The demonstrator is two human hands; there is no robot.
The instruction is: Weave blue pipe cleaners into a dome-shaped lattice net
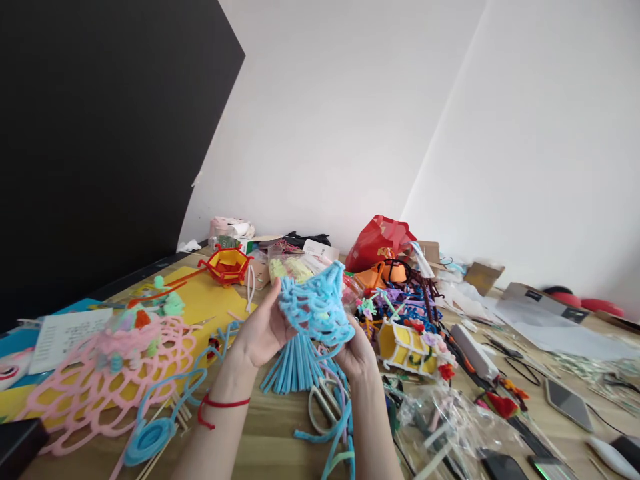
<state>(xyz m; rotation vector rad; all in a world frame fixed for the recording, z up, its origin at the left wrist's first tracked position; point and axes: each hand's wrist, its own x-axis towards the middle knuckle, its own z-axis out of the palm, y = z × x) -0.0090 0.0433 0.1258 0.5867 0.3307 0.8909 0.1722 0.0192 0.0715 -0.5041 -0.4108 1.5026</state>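
Observation:
A light-blue netted piece, woven from fuzzy pipe cleaners, is held up above the table in front of me. My left hand grips its left edge, thumb on top and fingers behind. At its lower right edge my right hand pinches it; some fingers are hidden. Below lies a fanned bundle of blue pipe cleaners. Close to my right wrist, scissors rest among loose blue strands. A coiled blue pipe cleaner lies left of my left forearm.
A pink looped net covers the left side. Behind it stands a red-and-yellow hexagonal basket. A yellow lantern-like piece, clear plastic wrap and a phone lie to the right. A red bag sits against the wall.

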